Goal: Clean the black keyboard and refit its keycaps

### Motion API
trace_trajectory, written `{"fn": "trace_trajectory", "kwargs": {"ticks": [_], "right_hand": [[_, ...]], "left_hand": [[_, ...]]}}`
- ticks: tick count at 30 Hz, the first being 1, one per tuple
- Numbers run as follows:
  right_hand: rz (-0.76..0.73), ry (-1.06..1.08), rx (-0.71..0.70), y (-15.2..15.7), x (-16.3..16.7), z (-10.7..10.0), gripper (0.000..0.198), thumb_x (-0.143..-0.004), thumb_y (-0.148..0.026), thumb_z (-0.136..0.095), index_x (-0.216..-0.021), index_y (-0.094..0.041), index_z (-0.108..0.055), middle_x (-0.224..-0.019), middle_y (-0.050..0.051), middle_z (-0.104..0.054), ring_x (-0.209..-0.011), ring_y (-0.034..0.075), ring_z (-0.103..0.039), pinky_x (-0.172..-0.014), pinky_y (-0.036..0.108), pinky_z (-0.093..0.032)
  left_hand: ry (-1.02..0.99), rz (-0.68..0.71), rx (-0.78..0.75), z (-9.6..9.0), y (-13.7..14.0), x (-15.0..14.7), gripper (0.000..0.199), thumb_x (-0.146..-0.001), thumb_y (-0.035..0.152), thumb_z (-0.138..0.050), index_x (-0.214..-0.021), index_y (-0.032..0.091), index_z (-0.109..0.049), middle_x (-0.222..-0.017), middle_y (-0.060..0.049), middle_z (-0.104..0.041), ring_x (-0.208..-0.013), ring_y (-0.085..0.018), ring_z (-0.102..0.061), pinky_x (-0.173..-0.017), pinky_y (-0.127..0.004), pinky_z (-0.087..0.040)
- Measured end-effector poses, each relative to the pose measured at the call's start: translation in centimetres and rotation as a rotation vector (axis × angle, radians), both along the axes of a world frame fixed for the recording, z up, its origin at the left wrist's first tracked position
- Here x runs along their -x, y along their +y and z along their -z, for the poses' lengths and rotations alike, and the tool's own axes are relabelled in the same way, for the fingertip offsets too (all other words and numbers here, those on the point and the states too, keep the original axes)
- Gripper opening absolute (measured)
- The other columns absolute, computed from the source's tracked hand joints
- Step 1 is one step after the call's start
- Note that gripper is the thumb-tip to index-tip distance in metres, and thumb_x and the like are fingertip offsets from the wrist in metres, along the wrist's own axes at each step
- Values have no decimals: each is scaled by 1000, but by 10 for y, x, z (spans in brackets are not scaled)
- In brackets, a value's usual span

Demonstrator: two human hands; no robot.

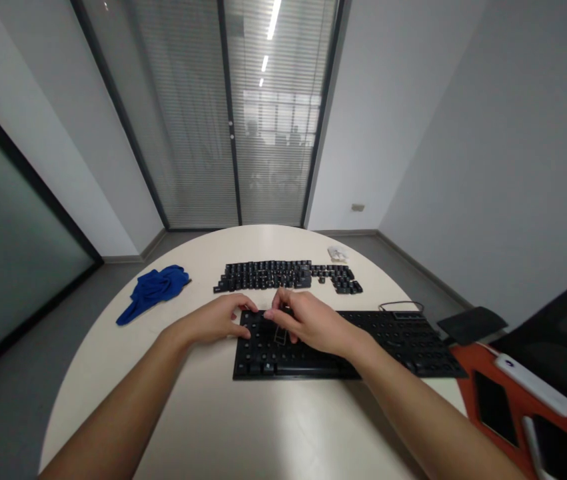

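Observation:
A black keyboard [313, 363] lies across the table, with most of its keycaps off and bare key stems showing. My left hand [218, 319] is curled round its far left corner, thumb on the left edge and fingers at the back edge. Over the left part of the keyboard, my right hand [308, 320] is closed on a wire keycap puller [280, 335], whose loop points down at the keys. Whether the loop holds a keycap is too small to tell. Behind the keyboard, loose black keycaps [268, 275] lie in rows.
A blue cloth [158, 288] lies at the left of the round table [203, 413]. Near the back right sits a small whitish bundle [338, 253]. The keyboard's cable [401, 304] loops behind it. On an orange chair at right lie a phone [496, 407] and other devices.

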State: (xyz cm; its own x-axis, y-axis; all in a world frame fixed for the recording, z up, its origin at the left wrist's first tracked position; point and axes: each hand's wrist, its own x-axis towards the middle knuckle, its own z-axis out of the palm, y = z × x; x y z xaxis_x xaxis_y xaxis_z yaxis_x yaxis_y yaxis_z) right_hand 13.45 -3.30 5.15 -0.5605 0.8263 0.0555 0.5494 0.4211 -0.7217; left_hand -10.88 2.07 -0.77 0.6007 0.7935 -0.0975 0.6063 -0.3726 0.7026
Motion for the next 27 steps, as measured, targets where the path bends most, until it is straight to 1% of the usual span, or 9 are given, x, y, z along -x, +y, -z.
{"fn": "trace_trajectory", "kwargs": {"ticks": [2, 5, 7, 9, 12, 15, 20, 23, 27], "right_hand": [[-21, 146, 165, -3, 9, 15, 28, -98, -46, -52, -94, -18, -52, -61, -2, -60, -56, 14, -63, -53, 23, -46], [-78, 301, 291, -10, 13, 33, 24, -101, -42, -46, -98, -18, -51, -76, 1, -65, -71, 15, -67, -66, 26, -53], [-102, 316, 260, -14, 13, 40, 23, -101, -39, -47, -97, -18, -54, -83, 3, -66, -78, 15, -67, -73, 27, -53], [-113, 288, 195, -16, 12, 43, 22, -100, -37, -51, -95, -17, -59, -87, 4, -67, -82, 15, -67, -76, 27, -52], [-106, 231, 129, -18, 9, 41, 23, -99, -37, -53, -94, -17, -65, -88, 4, -69, -81, 15, -66, -74, 26, -50], [-92, 166, 64, -19, 6, 33, 25, -99, -36, -53, -93, -17, -68, -87, 4, -70, -78, 15, -65, -72, 26, -47], [-95, 30, -31, -22, 3, 22, 20, -98, -32, -57, -97, -17, -70, -87, 4, -73, -76, 15, -65, -71, 25, -44], [-97, -2, -48, -24, 4, 22, 19, -98, -30, -56, -97, -17, -70, -91, 5, -74, -78, 16, -66, -72, 25, -44], [-93, -21, -78, -27, 9, 29, 18, -99, -30, -56, -97, -17, -69, -93, 5, -74, -78, 16, -67, -71, 25, -44]], "left_hand": [[-10, 30, -30, 0, 1, 1, 44, -69, 29, -77, -111, 22, -67, -111, -5, -68, -97, -24, -60, -81, -32, -47], [-28, 71, -52, -1, 1, 3, 34, -71, 26, -76, -104, 21, -68, -107, -4, -68, -97, -22, -60, -82, -30, -46], [-47, 92, -43, -2, 1, 4, 30, -71, 23, -76, -100, 21, -69, -111, -5, -68, -99, -22, -60, -84, -30, -46], [-55, 98, -31, -1, 2, 5, 29, -70, 22, -78, -98, 20, -69, -114, -5, -67, -100, -22, -60, -83, -30, -46], [-57, 93, -28, 2, 4, 4, 28, -70, 23, -80, -96, 20, -70, -117, -6, -66, -102, -22, -60, -82, -30, -46], [-69, 94, -36, 3, 4, 1, 24, -71, 23, -80, -93, 20, -71, -119, -5, -65, -105, -22, -60, -86, -31, -46], [-65, 72, -40, 0, 1, -6, 23, -72, 24, -80, -93, 21, -72, -119, -6, -66, -104, -22, -61, -89, -33, -46], [-69, 81, -35, 1, 1, -6, 22, -73, 24, -79, -94, 21, -71, -122, -6, -65, -107, -23, -61, -91, -34, -46], [-74, 92, -45, 2, 2, -6, 21, -74, 25, -79, -93, 21, -71, -122, -6, -65, -112, -24, -60, -95, -34, -44]]}}
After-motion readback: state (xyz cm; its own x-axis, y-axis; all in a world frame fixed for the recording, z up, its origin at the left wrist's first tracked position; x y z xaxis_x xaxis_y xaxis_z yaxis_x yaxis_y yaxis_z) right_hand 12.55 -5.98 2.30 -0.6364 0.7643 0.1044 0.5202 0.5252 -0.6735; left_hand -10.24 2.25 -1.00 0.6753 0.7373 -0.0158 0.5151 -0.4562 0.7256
